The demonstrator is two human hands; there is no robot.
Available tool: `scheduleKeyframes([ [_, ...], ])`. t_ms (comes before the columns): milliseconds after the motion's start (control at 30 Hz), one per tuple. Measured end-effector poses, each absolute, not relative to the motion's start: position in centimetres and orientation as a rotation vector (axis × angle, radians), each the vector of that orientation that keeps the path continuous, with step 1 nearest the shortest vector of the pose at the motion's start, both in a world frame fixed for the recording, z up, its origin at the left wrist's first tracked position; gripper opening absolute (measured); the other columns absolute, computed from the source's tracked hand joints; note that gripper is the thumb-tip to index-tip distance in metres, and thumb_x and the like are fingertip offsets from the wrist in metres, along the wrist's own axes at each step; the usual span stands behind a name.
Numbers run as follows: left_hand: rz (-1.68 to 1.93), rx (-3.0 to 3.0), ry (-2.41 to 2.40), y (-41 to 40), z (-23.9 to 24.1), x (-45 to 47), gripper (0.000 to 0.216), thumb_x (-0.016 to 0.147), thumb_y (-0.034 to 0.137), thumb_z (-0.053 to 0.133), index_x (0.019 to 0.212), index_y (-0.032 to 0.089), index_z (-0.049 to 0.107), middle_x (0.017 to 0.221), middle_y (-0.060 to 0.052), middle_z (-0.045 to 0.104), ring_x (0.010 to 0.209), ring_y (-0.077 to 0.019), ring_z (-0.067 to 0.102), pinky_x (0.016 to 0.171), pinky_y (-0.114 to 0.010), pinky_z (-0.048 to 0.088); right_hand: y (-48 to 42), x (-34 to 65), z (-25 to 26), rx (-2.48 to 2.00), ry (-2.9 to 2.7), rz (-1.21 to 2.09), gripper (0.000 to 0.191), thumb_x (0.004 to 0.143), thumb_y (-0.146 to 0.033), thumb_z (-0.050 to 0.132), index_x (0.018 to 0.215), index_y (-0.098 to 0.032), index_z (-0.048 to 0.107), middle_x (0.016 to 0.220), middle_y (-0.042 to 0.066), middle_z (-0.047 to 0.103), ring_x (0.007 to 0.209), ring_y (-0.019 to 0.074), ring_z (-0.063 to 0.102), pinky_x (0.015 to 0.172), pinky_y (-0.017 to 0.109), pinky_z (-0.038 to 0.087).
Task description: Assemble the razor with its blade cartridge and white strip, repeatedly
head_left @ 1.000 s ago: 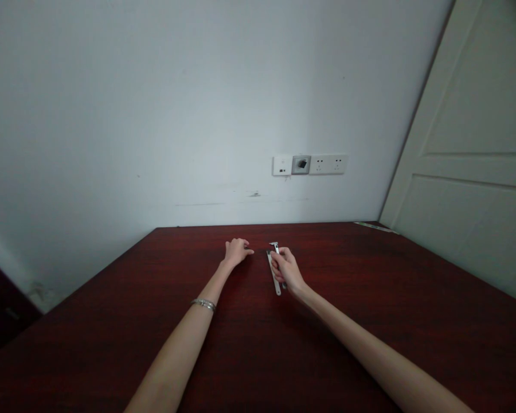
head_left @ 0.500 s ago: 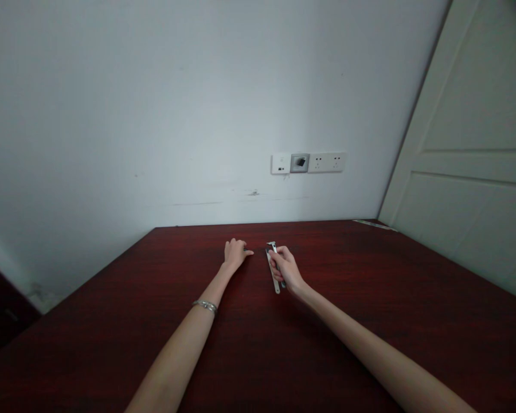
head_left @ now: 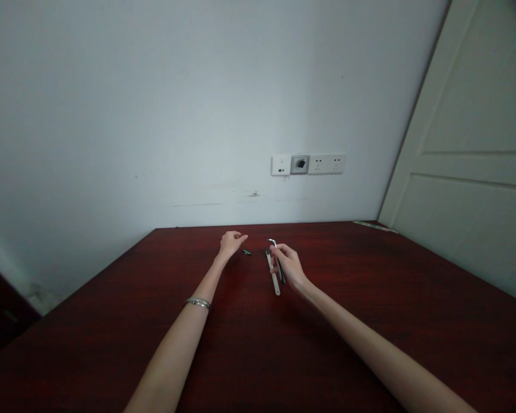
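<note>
In my right hand (head_left: 290, 265) I grip what looks like a slim metal caliper (head_left: 280, 271), tilted, its silver jaw end pointing up and to the left above my fingertips. Part of it is hidden by my fingers. Just left of that hand a flat silver strip (head_left: 275, 280) like a steel ruler, with a hole at its near end, lies on the table. My left hand (head_left: 231, 243) holds nothing, thumb apart from its fingers, over the table's far side. Close beside it lies a small dark green piece (head_left: 246, 252), too small to name.
The dark red wooden table (head_left: 223, 355) runs back to a white wall (head_left: 198, 115) bearing sockets (head_left: 327, 164). A pale panelled door (head_left: 468, 137) stands along the right side. A thin light strip (head_left: 375, 226) lies at the far right edge.
My left hand has let go of the small dark green piece and drawn up and left, leaving it in view. My right hand has turned the caliper slightly, still holding it.
</note>
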State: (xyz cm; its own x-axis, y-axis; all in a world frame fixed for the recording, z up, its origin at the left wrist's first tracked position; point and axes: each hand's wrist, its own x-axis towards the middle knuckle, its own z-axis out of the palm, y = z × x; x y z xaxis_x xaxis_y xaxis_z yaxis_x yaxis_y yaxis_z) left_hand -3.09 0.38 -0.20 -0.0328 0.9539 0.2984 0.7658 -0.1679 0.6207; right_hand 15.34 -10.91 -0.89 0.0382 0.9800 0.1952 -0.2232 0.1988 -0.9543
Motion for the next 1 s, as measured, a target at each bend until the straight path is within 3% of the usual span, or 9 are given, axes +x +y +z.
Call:
scheduleKeyframes([
  [133, 1.012, 2.009, 1.587, -0.1, 1.6, -3.1, 0.022, 0.076, 0.03, 0.057, 0.084, 0.014, 0.07, 0.088, -0.009, 0.07, 0.084, -0.0187, 0.064, 0.075, -0.026, 0.046, -9.9, 16.0, 0.2, -0.94, -1.166, 1.066, 0.032, 0.067, -0.046, 0.061, 0.078, -0.017, 0.062, 0.059, -0.002, 0.05, 0.053, 0.0097, 0.05, 0.047, 0.024, 0.05],
  [300, 0.606, 1.976, 1.079, -2.3, 2.9, -1.8, 0.031, 0.073, 0.035, 0.059, 0.089, 0.011, 0.069, 0.084, -0.01, 0.07, 0.072, -0.0166, 0.063, 0.061, -0.024, 0.046, -8.3, 16.3, 1.3, -0.933, -1.224, 0.959, 0.037, 0.07, -0.048, 0.057, 0.085, -0.016, 0.068, 0.07, 0.002, 0.059, 0.059, 0.0115, 0.052, 0.049, 0.021, 0.043],
  [433, 0.437, 1.906, 0.865, -4.2, 3.3, -0.4, 0.032, 0.069, 0.031, 0.066, 0.095, 0.012, 0.067, 0.088, -0.011, 0.069, 0.075, -0.0162, 0.063, 0.065, -0.026, 0.047, -7.6, 16.3, 1.6, -0.97, -1.275, 0.83, 0.04, 0.072, -0.049, 0.054, 0.088, -0.015, 0.07, 0.069, 0.002, 0.061, 0.06, 0.0131, 0.052, 0.05, 0.022, 0.04],
  [667, 0.615, 1.749, 0.689, -4.7, 2.6, 1.6, 0.031, 0.068, 0.03, 0.068, 0.091, 0.009, 0.066, 0.086, -0.011, 0.068, 0.078, -0.0175, 0.063, 0.071, -0.03, 0.049, -6.7, 16.5, 0.5, -0.945, -1.255, 0.794, 0.035, 0.072, -0.047, 0.055, 0.086, -0.019, 0.07, 0.09, 0.005, 0.065, 0.08, 0.0175, 0.059, 0.061, 0.026, 0.047],
  [1000, 0.662, 1.794, 0.671, -3.9, 1.2, 3.2, 0.033, 0.067, 0.037, 0.07, 0.082, 0.008, 0.067, 0.075, -0.008, 0.068, 0.07, -0.0169, 0.062, 0.069, -0.03, 0.049, -7.1, 16.7, 0.0, -0.948, -1.248, 0.872, 0.043, 0.07, -0.052, 0.056, 0.091, -0.017, 0.068, 0.064, 0.002, 0.059, 0.06, 0.0163, 0.057, 0.043, 0.024, 0.043],
])
